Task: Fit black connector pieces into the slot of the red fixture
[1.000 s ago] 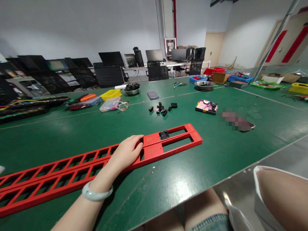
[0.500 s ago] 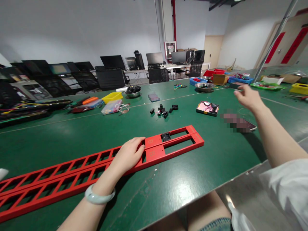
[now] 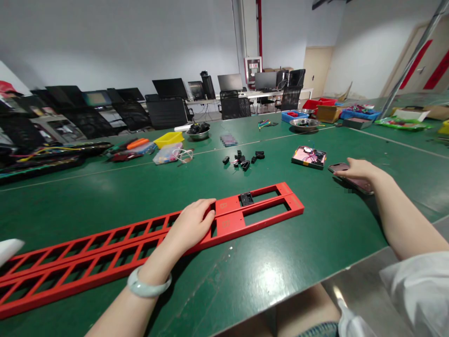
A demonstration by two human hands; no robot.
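Two long red ladder-like frames [image 3: 229, 225] lie side by side on the green table. My left hand [image 3: 191, 224] rests across them with its fingers extended and thumb apart, just left of their solid plates. A small black part [image 3: 246, 199] sits in the far frame's end opening. On the right, my right hand [image 3: 365, 169] is closed around a smartphone [image 3: 358, 184]. Its thumb lies over the phone's near side; the other fingers are partly hidden.
Several small black parts [image 3: 242, 161] lie mid-table, left of an open box with wires [image 3: 309, 157]. Behind are metal bowls [image 3: 304, 125], a yellow tray [image 3: 169, 139] and a blue bin [image 3: 294, 116]. Tools and cables [image 3: 52, 157] lie at left. The table's edge [image 3: 312, 286] runs in front of me.
My right hand has come down from above the phone and closed on it. My left hand stays on the red frames. The view has shifted slightly.
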